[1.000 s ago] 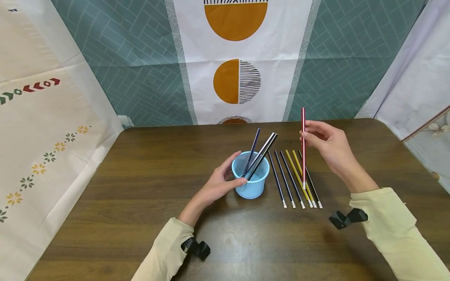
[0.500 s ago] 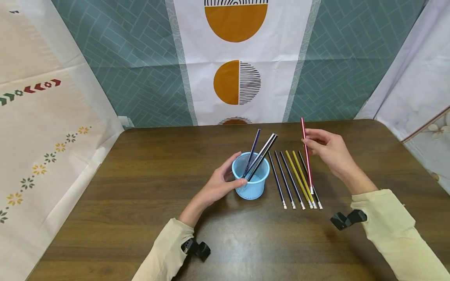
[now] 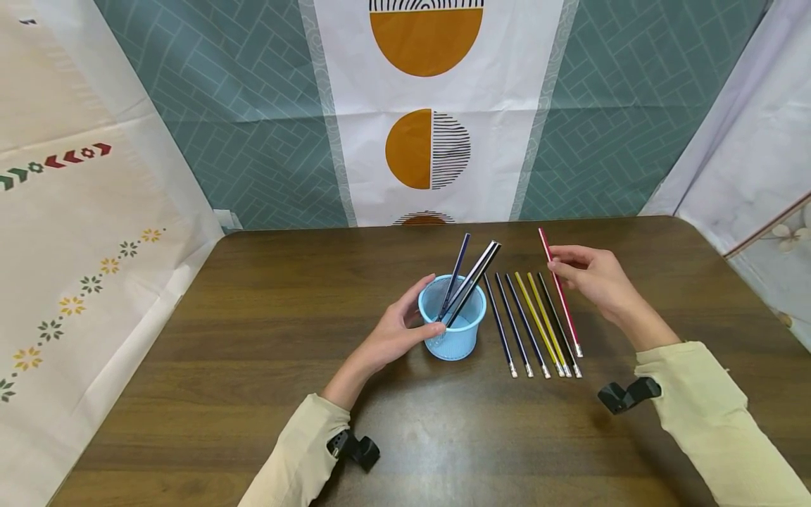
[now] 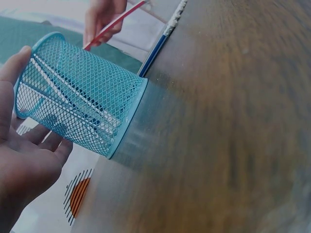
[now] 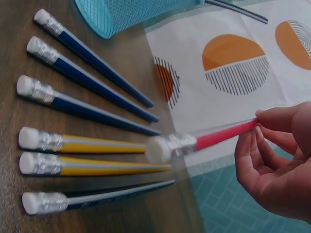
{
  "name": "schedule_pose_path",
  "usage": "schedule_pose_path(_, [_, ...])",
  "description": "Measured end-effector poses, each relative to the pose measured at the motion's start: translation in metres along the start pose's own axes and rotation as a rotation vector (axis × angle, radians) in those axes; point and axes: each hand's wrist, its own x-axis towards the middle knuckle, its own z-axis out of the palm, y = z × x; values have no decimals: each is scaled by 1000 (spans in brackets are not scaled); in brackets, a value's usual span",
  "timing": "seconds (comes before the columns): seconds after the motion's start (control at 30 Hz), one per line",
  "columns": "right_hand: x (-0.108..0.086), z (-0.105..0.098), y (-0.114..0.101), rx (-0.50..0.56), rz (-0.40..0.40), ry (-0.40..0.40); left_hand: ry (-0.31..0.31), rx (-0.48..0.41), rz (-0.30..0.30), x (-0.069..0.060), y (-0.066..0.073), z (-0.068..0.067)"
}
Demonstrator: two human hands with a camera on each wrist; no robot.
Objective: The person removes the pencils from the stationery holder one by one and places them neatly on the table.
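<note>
My left hand (image 3: pixel 398 331) grips the side of a light blue mesh cup (image 3: pixel 453 343), thumb near the front rim. Several dark pencils (image 3: pixel 457 271) lean inside the cup (image 4: pixel 82 92). With thumb and fingertips my right hand (image 3: pixel 594 280) pinches a red pencil (image 3: pixel 562 299) near its upper end, eraser end toward me. In the right wrist view the red pencil (image 5: pixel 223 135) is raised off the table. Left of it lie three blue pencils (image 3: pixel 518 324), two yellow pencils (image 5: pixel 104 145) and one black pencil (image 3: pixel 559 324), side by side with erasers toward me.
The brown wooden table (image 3: pixel 253 338) reaches back to a hanging teal and white cloth (image 3: pixel 266 141). Pale cloths hang at the left (image 3: pixel 82 246) and right (image 3: pixel 747 141). A black wrist device (image 3: pixel 353 449) is on each sleeve.
My right hand has come lower and toward me, and the red pencil has swung from upright above the yellow pencils to a slant right of the black one. My left hand and the cup have stayed put.
</note>
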Motion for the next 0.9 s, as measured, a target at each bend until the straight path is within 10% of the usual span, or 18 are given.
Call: schedule_pose_path(0.9, [0, -4, 44, -109, 136, -70, -5, -20, 17, 0, 1, 1])
